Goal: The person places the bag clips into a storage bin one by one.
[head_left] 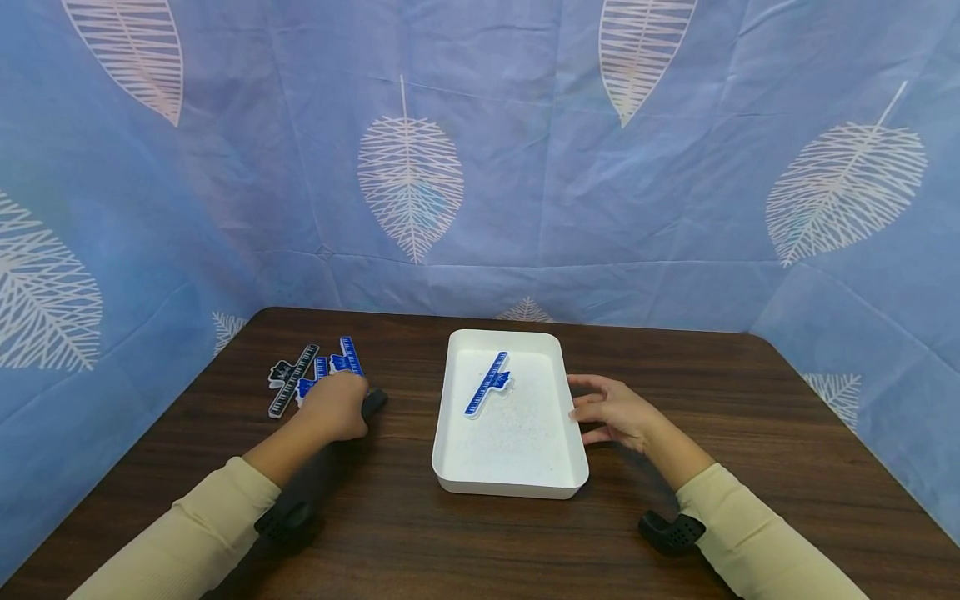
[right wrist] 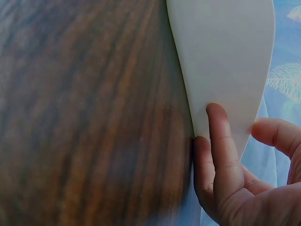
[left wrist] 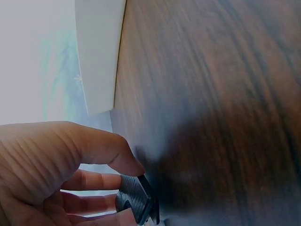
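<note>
My left hand (head_left: 335, 406) pinches a black ruler clip (left wrist: 136, 197) between thumb and fingers, low over the table left of the tray. Its dark end (head_left: 373, 403) pokes out past the hand in the head view. At the tray's right side, my right hand (head_left: 617, 414) touches the outer wall with extended, spread fingers; the right wrist view shows fingertips (right wrist: 217, 113) against that white wall. The shallow white tray (head_left: 517, 475) holds one blue-and-white ruler clip (head_left: 487, 387). Close beyond the left hand lie two blue ruler clips, partly hidden by it, and another black one (head_left: 294, 382).
A dark wood-grain table (head_left: 405, 533) carries everything. Behind it hangs a blue cloth (head_left: 525, 200) printed with white leaves. Each wrist wears a black device, the right one (head_left: 671, 531) hanging just under the sleeve.
</note>
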Available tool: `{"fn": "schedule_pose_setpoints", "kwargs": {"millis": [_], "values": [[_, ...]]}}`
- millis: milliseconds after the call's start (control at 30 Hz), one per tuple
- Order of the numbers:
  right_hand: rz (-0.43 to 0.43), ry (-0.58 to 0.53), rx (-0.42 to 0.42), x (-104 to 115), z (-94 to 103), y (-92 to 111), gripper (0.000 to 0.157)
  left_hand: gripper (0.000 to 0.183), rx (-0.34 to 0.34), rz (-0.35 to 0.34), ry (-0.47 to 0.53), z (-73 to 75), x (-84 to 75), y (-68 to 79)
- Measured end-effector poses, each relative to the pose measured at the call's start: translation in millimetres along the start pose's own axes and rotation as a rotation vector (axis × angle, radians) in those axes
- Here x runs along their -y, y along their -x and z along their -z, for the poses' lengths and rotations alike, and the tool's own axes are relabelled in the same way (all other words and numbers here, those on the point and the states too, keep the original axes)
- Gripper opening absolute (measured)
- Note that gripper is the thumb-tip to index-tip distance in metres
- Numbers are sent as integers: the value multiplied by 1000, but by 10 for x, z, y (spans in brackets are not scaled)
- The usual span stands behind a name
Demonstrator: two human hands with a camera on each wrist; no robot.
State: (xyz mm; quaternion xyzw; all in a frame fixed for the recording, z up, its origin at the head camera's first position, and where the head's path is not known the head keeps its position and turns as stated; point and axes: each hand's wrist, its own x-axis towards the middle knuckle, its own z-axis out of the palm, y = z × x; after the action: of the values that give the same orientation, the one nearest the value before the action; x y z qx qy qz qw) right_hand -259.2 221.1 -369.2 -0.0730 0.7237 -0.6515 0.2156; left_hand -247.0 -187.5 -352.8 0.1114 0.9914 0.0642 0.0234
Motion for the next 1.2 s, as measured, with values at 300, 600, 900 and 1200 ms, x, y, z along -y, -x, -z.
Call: {"fn": "schedule_pose_setpoints", "kwargs": {"millis": [300, 600, 900, 1200], "values": [[4, 6, -1, 1, -2, 1, 80, 23, -20, -26, 28, 72, -86, 42], [-1, 11, -11, -8, -1, -8, 79, 25, -20, -63, 39, 179, -192, 57], [-3, 0, -7, -11, -3, -5, 79, 31, -21, -83, 73, 264, -291, 38], [5, 1, 6, -33, 15, -12, 79, 30, -64, -137, 70, 354, -422, 2]]}}
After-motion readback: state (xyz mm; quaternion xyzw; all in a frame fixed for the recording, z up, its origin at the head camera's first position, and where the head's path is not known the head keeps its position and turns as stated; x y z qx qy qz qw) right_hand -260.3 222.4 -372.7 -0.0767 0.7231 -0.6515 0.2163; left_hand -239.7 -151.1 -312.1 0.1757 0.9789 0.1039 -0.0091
